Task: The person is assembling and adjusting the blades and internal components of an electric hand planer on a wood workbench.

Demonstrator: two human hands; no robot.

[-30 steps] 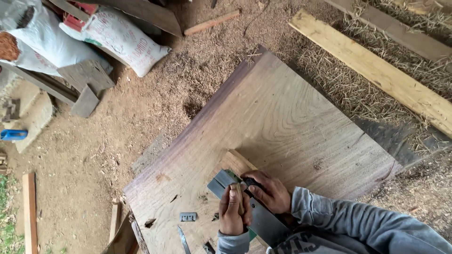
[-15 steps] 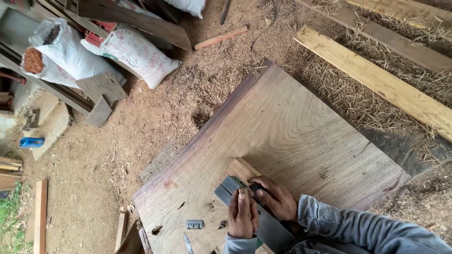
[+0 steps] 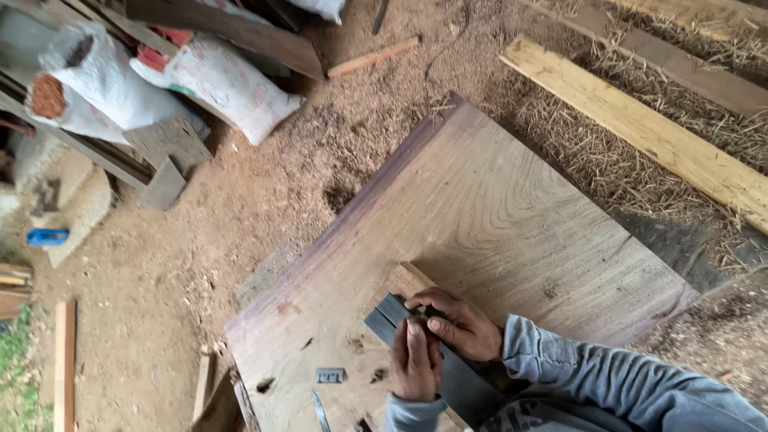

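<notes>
A broad wooden slab (image 3: 496,208) lies before me over sawdust-covered ground. On its near part rests a wooden hand plane (image 3: 404,282) with a dark metal blade (image 3: 384,316) sticking out. My left hand (image 3: 414,364) presses on the dark blade from the near side, fingers closed over it. My right hand (image 3: 460,324) grips the same blade beside the plane body, and its grey sleeve (image 3: 624,380) runs to the lower right. A small grey metal piece (image 3: 330,374) and a thin metal blade (image 3: 320,410) lie on the slab left of my hands.
White filled sacks (image 3: 228,80) and dark planks (image 3: 232,28) lie at the upper left. A pale long plank (image 3: 640,128) rests on straw at the upper right. A blue object (image 3: 46,236) sits at the left edge. Sawdust (image 3: 160,288) covers the ground.
The view has shifted so the slab and my hands sit lower and further right in the picture. Both hands stay on the plane's blade in much the same grip.
</notes>
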